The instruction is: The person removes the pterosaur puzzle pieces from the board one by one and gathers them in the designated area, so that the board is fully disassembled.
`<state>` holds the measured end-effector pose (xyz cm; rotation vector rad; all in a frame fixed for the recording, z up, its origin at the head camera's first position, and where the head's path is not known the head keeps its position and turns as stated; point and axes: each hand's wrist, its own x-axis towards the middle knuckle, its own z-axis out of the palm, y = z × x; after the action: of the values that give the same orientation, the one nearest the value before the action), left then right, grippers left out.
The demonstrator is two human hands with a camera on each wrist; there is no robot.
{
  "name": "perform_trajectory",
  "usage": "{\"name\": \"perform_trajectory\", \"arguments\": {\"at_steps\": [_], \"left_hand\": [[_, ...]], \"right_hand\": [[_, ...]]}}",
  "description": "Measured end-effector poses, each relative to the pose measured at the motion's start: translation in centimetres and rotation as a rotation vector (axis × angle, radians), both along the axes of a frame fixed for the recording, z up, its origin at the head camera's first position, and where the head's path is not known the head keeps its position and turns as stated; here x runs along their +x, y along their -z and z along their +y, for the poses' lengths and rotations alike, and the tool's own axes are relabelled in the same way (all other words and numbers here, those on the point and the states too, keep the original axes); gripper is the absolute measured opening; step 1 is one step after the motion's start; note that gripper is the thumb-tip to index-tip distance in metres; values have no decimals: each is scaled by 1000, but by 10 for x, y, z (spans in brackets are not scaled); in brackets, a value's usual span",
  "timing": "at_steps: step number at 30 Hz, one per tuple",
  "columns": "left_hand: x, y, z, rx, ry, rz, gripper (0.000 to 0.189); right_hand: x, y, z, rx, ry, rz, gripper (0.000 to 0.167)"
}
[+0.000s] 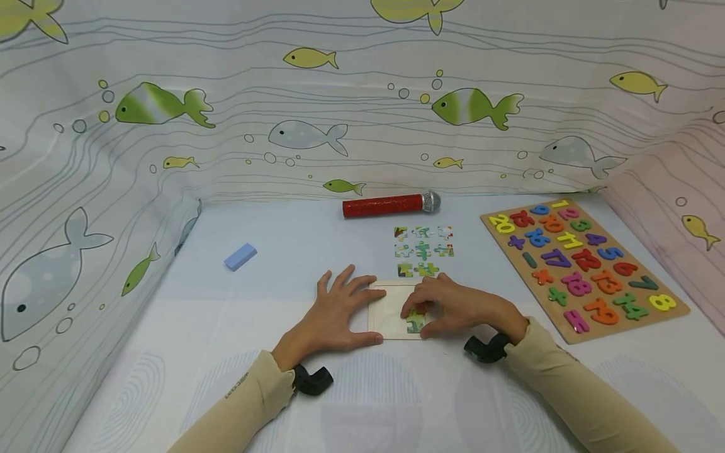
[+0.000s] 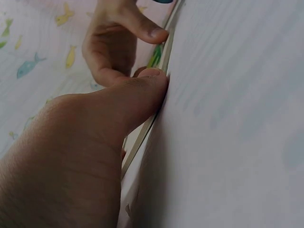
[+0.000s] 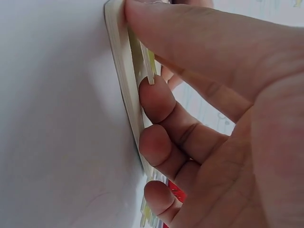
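Note:
A pale wooden puzzle tray (image 1: 391, 314) lies on the table in front of me. My left hand (image 1: 340, 311) rests at its left side, fingers spread; its thumb (image 2: 142, 90) touches the tray's near edge. Over the tray's right part, my right hand (image 1: 447, 307) bends its fingers round a green puzzle piece (image 1: 415, 322) at the near right corner. From the right wrist, that piece's edge (image 3: 151, 71) shows slightly raised between thumb and fingers, above the tray rim (image 3: 118, 47). Several loose puzzle pieces (image 1: 423, 250) lie in rows just beyond the tray.
A red glittery microphone (image 1: 385, 206) lies at the back, before the fish-patterned curtain (image 1: 249, 163). On the right is a wooden number board (image 1: 535, 277) with coloured numerals. A blue block (image 1: 240, 257) lies on the left. Both wrists carry black camera mounts (image 1: 313, 381).

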<state>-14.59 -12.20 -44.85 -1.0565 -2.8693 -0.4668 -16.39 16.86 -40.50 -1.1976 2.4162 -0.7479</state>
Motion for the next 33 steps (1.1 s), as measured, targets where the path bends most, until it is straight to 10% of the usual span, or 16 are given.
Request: {"name": "perform_trajectory", "arguments": {"at_steps": [33], "left_hand": [[0,1,-1,22,6,0,79]], "right_hand": [[-48,18,67,-203,330,83,38]]}}
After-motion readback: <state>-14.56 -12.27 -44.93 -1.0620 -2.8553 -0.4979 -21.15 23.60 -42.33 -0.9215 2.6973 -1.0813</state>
